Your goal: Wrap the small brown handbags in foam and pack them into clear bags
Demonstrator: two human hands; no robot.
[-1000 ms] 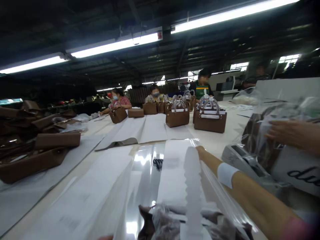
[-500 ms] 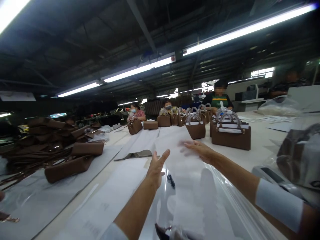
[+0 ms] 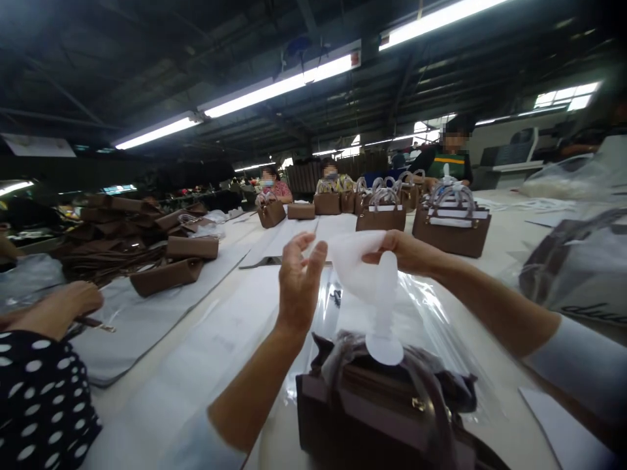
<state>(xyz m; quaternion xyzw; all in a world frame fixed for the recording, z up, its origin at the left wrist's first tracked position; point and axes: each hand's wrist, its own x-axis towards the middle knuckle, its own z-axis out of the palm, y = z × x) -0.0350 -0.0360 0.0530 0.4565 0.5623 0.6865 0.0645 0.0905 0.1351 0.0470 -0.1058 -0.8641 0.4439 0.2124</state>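
Observation:
My right hand (image 3: 409,253) is closed on the far edge of a white foam sheet (image 3: 360,264), lifting it off the table. A narrow strip of that sheet hangs down to the handles of a brown handbag (image 3: 382,418) standing right in front of me. My left hand (image 3: 298,284) is raised beside the sheet with fingers apart, its fingertips at the sheet's left edge. A clear plastic bag (image 3: 426,320) lies flat on the table under the sheet.
Finished brown handbags (image 3: 450,225) stand in rows farther along the long white table (image 3: 494,254). Flat brown leather pieces (image 3: 166,274) are piled at the left. A co-worker's hand (image 3: 59,307) and dotted sleeve sit at lower left. A bagged handbag (image 3: 578,274) is at right. People sit at the far end.
Both my hands came back toward me and rose from the table. My right hand took hold of the white sheet and lifted it. The brown handbag came into view below.

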